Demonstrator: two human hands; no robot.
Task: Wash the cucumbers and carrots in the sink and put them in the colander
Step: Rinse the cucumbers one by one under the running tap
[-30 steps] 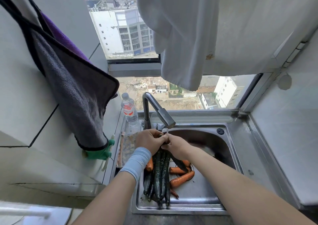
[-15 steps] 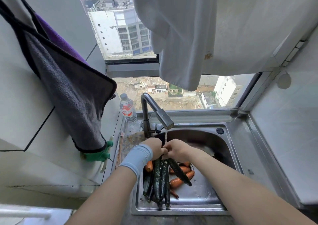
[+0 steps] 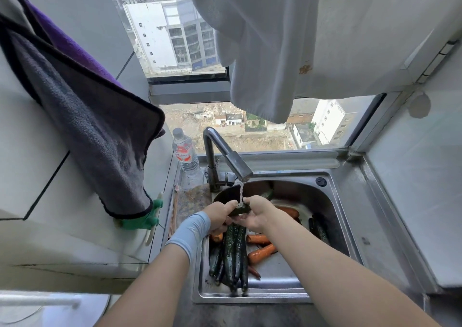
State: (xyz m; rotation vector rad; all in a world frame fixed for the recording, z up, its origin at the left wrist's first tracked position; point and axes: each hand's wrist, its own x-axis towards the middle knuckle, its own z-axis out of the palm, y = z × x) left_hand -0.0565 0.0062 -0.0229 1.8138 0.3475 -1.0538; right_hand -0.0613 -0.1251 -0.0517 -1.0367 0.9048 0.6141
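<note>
Both my hands hold one dark green cucumber (image 3: 241,209) under the thin water stream (image 3: 241,192) from the tap (image 3: 226,155). My left hand (image 3: 220,214), with a pale blue wrist sleeve, grips its near end. My right hand (image 3: 257,214) grips it from the right, just under the stream. Several more cucumbers (image 3: 235,254) lie lengthwise at the sink's left. Orange carrots (image 3: 261,253) lie beside them. Another carrot (image 3: 287,211) and a cucumber (image 3: 318,229) lie in a round steel vessel (image 3: 300,191) at the back right; I cannot tell if it is the colander.
The steel sink (image 3: 250,298) sits under a window. A water bottle (image 3: 183,151) stands left of the tap. A grey towel (image 3: 87,131) hangs at the left over a green glove (image 3: 147,216). A white cloth (image 3: 262,51) hangs overhead. A patterned pad (image 3: 193,201) lies left of the sink.
The cucumber that sloped down into the sink from my right hand is now lifted crosswise under the stream. My hands have moved slightly apart along it.
</note>
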